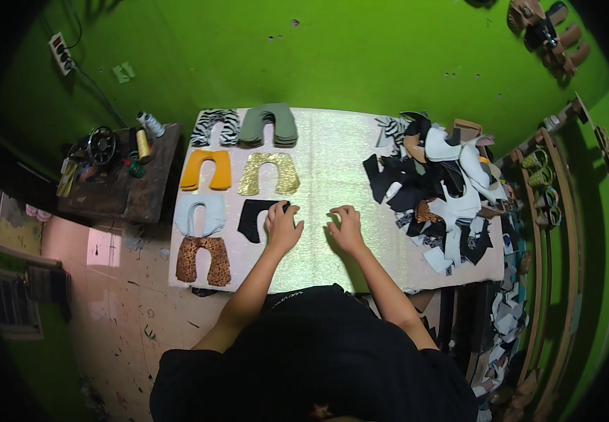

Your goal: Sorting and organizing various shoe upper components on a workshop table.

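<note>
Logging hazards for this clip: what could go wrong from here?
The left hand overlaps the black cutout and might drag it askew. The leopard-print cutouts lie near the front of the table and could be knocked off. The scrap heap reaches the right edge, so pieces may slide down.

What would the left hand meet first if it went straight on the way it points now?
Beyond the black piece, the left hand would likely meet the right leg of the gold stack; its height above the table is unclear, so it might pass over.
</note>
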The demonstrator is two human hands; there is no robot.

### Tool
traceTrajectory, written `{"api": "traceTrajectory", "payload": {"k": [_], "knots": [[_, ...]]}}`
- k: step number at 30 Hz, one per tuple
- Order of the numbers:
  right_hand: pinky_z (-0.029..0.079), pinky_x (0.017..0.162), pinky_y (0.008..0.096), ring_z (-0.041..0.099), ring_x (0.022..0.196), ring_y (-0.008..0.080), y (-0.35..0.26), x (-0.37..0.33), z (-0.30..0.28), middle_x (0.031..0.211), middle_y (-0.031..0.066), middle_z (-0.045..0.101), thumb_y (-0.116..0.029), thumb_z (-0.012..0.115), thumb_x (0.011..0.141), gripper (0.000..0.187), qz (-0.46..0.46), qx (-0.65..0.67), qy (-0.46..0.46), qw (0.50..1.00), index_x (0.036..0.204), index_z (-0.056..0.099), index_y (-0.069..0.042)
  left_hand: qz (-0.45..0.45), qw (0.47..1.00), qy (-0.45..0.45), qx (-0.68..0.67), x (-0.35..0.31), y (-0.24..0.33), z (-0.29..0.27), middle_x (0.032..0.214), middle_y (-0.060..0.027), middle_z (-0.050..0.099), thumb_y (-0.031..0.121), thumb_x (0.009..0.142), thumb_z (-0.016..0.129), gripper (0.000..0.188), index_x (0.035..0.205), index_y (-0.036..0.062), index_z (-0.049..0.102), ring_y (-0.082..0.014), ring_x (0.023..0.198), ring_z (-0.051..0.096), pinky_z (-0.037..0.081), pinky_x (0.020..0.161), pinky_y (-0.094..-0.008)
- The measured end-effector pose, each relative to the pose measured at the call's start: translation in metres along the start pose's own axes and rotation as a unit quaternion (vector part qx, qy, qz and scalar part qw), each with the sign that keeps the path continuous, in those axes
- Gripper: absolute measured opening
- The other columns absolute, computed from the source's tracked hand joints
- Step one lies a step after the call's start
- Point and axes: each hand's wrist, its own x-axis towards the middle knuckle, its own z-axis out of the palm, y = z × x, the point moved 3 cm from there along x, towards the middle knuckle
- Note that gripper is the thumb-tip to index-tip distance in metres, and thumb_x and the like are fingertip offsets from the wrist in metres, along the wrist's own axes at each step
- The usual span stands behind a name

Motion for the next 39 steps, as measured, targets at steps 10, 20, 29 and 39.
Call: {"api": "traceTrajectory", "payload": {"k": [10, 20, 29, 39], "knots": [[0.037, 0.084, 0.0412, 0.042, 0.098, 0.0341, 0.093, 0.048, -0.114, 0.106, 0.0166, 0.042, -0.012, 0.062, 0.07, 0.045, 0.08, -0.116, 0.105, 0.984, 0.112, 0.049, -0.004, 0.114, 0.99, -0.057, -0.056, 0.026, 0.09, 0.061, 0.124, -0.0154, 0.037, 0.021, 0.072, 0.063, 0.032, 0.102, 0.014, 0.056, -0.0324, 0.12, 0.028, 0.026, 0.095, -0.046], [0.045, 0.074, 0.0394, 0.053, 0.086, 0.0344, 0.128, 0.077, -0.126, 0.097, 0.0151, 0.047, -0.009, 0.06, 0.073, 0.039, 0.121, -0.136, 0.117, 0.976, 0.111, 0.051, -0.007, 0.105, 0.989, -0.088, -0.057, 0.051, 0.11, 0.089, 0.123, -0.0156, 0.038, 0.023, 0.072, 0.063, 0.032, 0.102, 0.0143, 0.056, -0.0325, 0.119, 0.029, 0.026, 0.095, -0.0464], [0.046, 0.067, 0.0368, 0.056, 0.079, 0.0304, 0.129, 0.057, -0.115, 0.093, 0.0116, 0.053, -0.007, 0.058, 0.076, 0.025, 0.04, -0.074, 0.208, 0.975, 0.101, 0.057, -0.008, 0.094, 0.989, -0.093, -0.068, 0.062, 0.102, 0.103, 0.122, -0.016, 0.04, 0.022, 0.072, 0.063, 0.031, 0.101, 0.0139, 0.057, -0.0333, 0.118, 0.031, 0.028, 0.094, -0.0461], [0.044, 0.064, 0.0363, 0.056, 0.076, 0.0296, 0.133, 0.059, -0.113, 0.086, 0.0121, 0.053, -0.005, 0.058, 0.075, 0.012, 0.039, -0.071, 0.225, 0.971, 0.087, 0.055, -0.003, 0.125, 0.983, -0.091, -0.095, 0.082, 0.117, 0.099, 0.118, -0.02, 0.042, 0.018, 0.072, 0.061, 0.033, 0.104, 0.0091, 0.056, -0.0367, 0.114, 0.033, 0.029, 0.096, -0.0428]]}}
